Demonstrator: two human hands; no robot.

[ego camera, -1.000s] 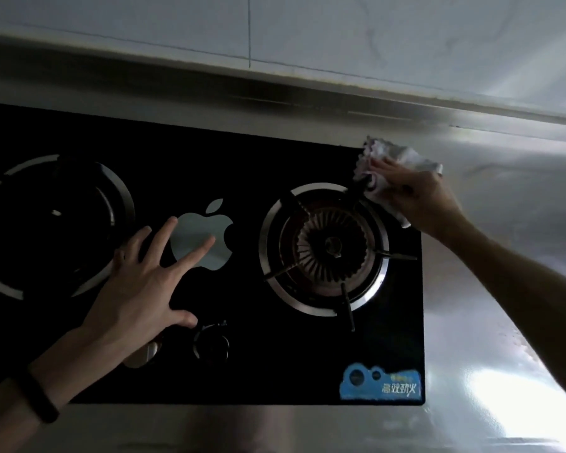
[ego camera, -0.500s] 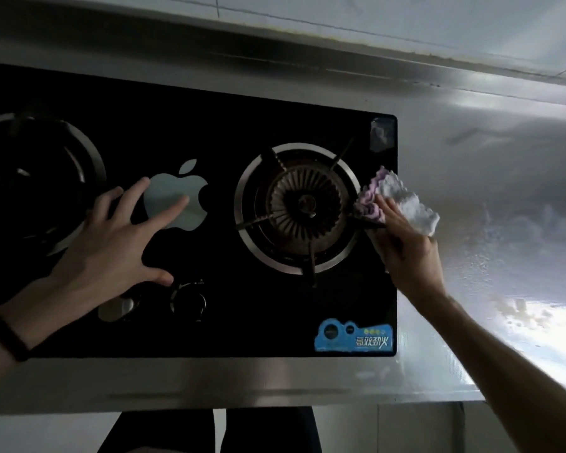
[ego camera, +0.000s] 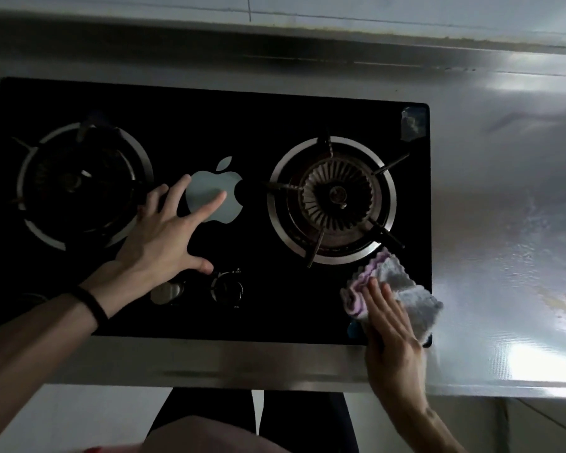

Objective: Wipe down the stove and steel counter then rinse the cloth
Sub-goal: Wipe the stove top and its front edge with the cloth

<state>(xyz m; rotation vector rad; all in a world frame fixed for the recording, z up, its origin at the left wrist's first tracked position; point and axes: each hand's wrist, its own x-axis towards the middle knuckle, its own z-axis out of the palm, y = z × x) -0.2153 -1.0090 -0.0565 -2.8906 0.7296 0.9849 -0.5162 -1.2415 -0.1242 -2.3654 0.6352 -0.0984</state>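
The left hand (ego camera: 164,237) lies flat on the black stove (ego camera: 262,125), fingers spread and holding nothing — its fingertips reach a pale apple sticker (ego camera: 214,194). Right of the 2 knobs (ego camera: 226,290), the right hand (ego camera: 391,335) presses straight fingers on the cloth (ego camera: 402,289) at the stove's near right corner, beside the steel counter (ego camera: 504,223).

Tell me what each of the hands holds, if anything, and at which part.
Nothing is gripped. The right hand presses flat fingers on the near part of the cloth; the left hand rests spread on the stove.
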